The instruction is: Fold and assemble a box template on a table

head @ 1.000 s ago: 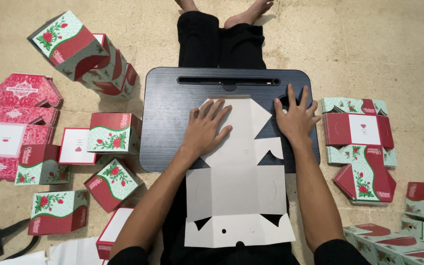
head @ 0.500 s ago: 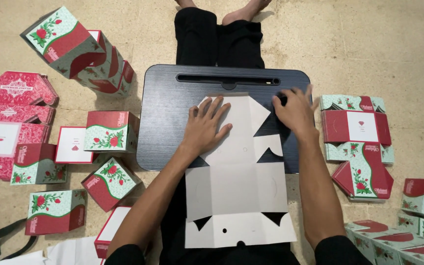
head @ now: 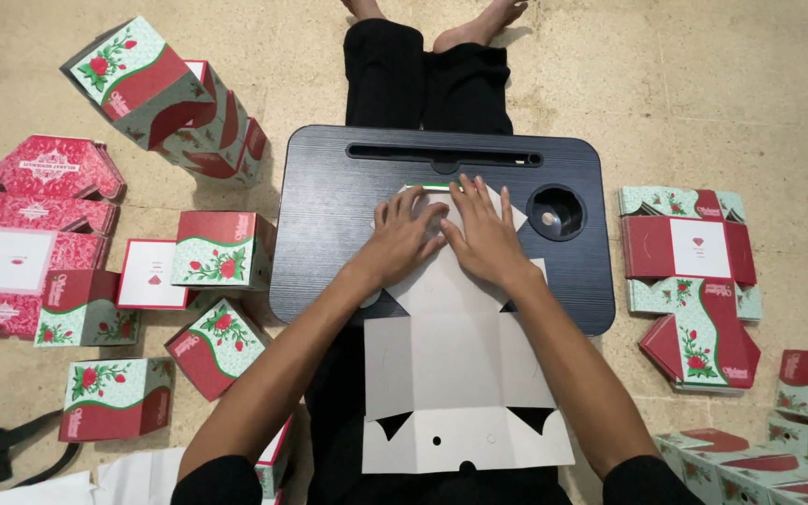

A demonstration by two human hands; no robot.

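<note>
A flat, unfolded cardboard box blank (head: pixel 465 374), plain grey-white side up, lies across a black lap desk (head: pixel 329 215) and over my lap. Both hands press flat on its far end. My left hand (head: pixel 402 241) and my right hand (head: pixel 483 229) lie side by side, fingers together, covering the blank's top flap. A thin green printed edge shows just beyond my fingertips. Neither hand grips anything.
Folded red-and-green floral boxes (head: pixel 222 248) lie scattered on the floor at the left. A stack of red flat packs (head: pixel 21 234) sits at the far left. Flat box blanks (head: pixel 689 248) are piled at the right. My legs stretch beyond the desk.
My hands were spread apart on the blank; both have slid toward the middle and now lie side by side on its far flap. The right hand uncovered the desk's round cup hole.
</note>
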